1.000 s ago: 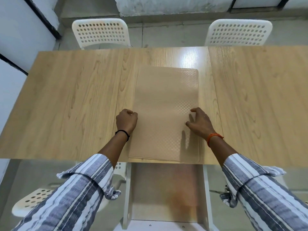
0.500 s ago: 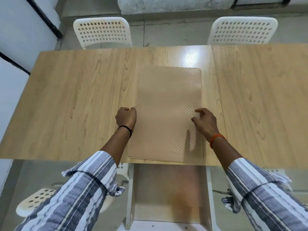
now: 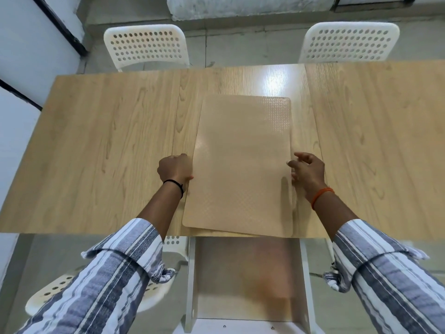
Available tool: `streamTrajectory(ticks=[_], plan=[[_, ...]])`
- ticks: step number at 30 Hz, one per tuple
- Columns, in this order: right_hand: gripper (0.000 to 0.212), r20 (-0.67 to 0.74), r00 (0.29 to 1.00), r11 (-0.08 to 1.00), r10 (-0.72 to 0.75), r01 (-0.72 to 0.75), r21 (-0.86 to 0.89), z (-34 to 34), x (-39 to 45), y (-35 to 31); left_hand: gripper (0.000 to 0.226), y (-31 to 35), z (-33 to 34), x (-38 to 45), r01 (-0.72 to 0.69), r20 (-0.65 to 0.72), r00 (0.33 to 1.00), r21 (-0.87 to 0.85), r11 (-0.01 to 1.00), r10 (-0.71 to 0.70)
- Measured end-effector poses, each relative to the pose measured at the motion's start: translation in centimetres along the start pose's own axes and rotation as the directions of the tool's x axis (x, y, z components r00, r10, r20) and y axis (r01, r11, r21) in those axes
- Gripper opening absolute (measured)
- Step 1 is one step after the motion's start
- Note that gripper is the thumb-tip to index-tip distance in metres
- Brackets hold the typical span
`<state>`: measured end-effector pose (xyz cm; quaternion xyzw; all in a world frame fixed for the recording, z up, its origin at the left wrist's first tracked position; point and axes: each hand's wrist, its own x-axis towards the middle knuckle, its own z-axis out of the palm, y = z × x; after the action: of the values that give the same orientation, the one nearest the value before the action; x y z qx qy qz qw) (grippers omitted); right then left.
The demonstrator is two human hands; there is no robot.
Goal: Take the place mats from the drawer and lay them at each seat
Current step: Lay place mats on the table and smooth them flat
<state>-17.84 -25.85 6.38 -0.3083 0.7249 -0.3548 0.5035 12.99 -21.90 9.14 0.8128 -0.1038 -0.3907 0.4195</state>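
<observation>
A stack of beige textured place mats [image 3: 240, 165] lies lengthwise on the middle of the wooden table [image 3: 108, 145], its near end at the table's front edge. The top mat sits slightly skewed, and the edges of the lower mats peek out at the near end and along the right side. My left hand [image 3: 175, 168] is curled around the top mat's left edge. My right hand [image 3: 308, 172] pinches its right edge, with the other fingers spread. Below the table's front edge, the white drawer [image 3: 191, 273] stands pulled out; no mats show inside it.
Two white perforated chairs [image 3: 144, 45] [image 3: 349, 42] stand at the table's far side. Another white chair [image 3: 48, 292] is at the near left, partly under the table. A wall runs along the left.
Both hands have slid outward from the mat's surface to its side edges. The top mat has shifted slightly askew over the stack.
</observation>
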Motion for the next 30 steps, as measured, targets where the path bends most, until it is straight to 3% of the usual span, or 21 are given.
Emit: streamTrajectory(ticks=[4,8,14,19,24,30], plan=[[0.046,0.067,0.997,0.997,0.039,-0.043,0.056,-0.1,0.0,-0.4,0.007,0.1,0.2,0.5,-0.033,0.099,0.995,0.101,0.994,0.023],[0.031,0.118,0.993,0.993,0.023,-0.009,-0.116,0.2,0.5,0.0,0.017,0.1,0.6,0.6,-0.182,0.258,0.959,0.244,0.952,0.117],[0.004,0.073,0.994,0.975,-0.085,0.098,-0.2,0.0,0.2,-0.5,0.017,0.3,0.4,0.3,-0.147,0.381,0.918,0.075,0.986,0.108],[0.005,0.064,0.987,0.965,-0.15,0.16,-0.207,-1.3,-0.3,-0.9,0.031,1.0,1.0,-0.9,-0.104,0.515,0.85,-0.045,0.994,0.112],[0.006,0.026,0.974,0.937,-0.227,0.226,-0.267,-4.5,-1.0,-1.6,0.013,2.0,2.8,-3.4,-0.148,0.596,0.788,-0.066,0.987,0.158],[0.009,-0.028,0.97,0.931,-0.241,0.223,-0.289,-10.7,-2.9,-1.9,0.011,2.5,6.9,-7.4,-0.147,0.709,0.694,-0.036,0.988,0.129]])
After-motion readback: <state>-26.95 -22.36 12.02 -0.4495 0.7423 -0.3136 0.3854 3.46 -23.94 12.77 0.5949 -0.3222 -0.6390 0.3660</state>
